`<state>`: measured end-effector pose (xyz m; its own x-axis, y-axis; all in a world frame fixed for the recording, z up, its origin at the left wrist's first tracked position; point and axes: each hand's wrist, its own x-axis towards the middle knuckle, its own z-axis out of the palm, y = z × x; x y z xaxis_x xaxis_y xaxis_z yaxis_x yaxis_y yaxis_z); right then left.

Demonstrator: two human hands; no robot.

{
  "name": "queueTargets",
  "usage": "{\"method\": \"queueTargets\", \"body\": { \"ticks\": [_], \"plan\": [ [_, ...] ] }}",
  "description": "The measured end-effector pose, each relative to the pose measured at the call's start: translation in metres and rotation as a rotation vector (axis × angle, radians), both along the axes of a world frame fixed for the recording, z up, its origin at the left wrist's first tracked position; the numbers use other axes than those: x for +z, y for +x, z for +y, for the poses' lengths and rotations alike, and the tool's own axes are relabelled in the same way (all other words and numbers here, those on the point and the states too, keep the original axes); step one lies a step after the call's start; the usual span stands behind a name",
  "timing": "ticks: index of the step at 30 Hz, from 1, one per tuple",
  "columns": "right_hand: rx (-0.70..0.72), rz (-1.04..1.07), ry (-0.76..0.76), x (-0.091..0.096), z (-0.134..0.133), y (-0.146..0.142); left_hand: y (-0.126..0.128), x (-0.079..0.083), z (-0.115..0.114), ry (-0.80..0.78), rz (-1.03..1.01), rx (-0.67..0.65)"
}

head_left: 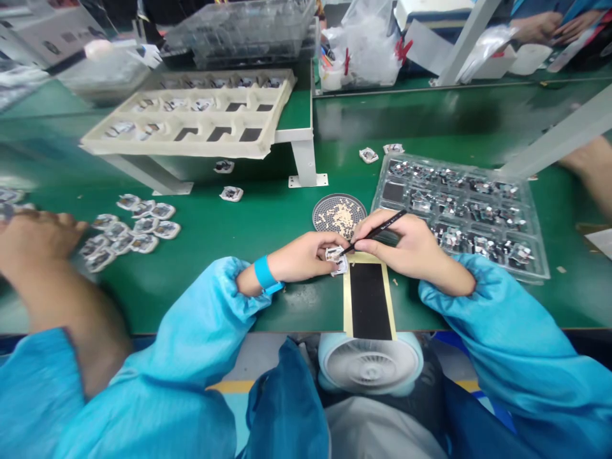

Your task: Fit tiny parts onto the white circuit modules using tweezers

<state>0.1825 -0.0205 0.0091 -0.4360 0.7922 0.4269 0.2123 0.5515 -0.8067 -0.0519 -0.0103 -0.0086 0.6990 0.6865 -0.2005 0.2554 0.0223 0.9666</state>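
My left hand [306, 257] pinches a small white part with dark and metallic bits [337, 260], held just above the bench. Closed round a thin black tweezers-like tool [382, 226], my right hand [404, 245] brings its tip against that white part. Whether the tool is tweezers or a pen-like stick I cannot tell. Directly behind my hands lies a round grey dish [325, 207] with many tiny beige pieces [342, 217]. Below them a black pad edged with yellow tape [370, 299] is stuck at the bench's front edge.
To the right stands a clear compartment tray [538, 255] of small assemblies. Several white parts [143, 226] lie at left, near a co-worker's hand [41, 239]. A cream tray [191, 148] rests on a raised shelf. A small fan [370, 370] sits below the bench edge.
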Motion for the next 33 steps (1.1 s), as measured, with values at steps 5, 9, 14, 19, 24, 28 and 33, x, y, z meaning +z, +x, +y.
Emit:
{"method": "queueTargets", "body": {
  "ticks": [5,9,14,19,24,28,33],
  "plan": [
    [0.024,-0.029,0.195,-0.010,0.001,-0.006,0.000,0.001,0.000,-0.032,-0.024,-0.009],
    [0.040,-0.009,0.183,-0.015,0.002,-0.009,0.000,0.003,0.000,-0.018,-0.008,-0.011],
    [-0.021,0.047,0.161,-0.016,-0.002,-0.013,0.001,0.005,0.000,0.025,0.040,0.013],
    [-0.155,0.208,0.119,0.007,0.005,0.005,0.003,0.007,-0.001,-0.054,0.059,0.077],
    [-0.594,-0.267,0.066,0.035,0.025,0.061,0.005,0.011,-0.001,-0.063,0.019,0.207],
    [-0.447,-0.878,-0.310,0.038,0.036,0.094,0.007,0.011,0.002,0.016,-0.023,0.376],
    [-0.431,-0.946,-0.354,0.032,0.036,0.094,0.012,0.008,0.011,0.055,-0.039,0.487]
  ]
}}
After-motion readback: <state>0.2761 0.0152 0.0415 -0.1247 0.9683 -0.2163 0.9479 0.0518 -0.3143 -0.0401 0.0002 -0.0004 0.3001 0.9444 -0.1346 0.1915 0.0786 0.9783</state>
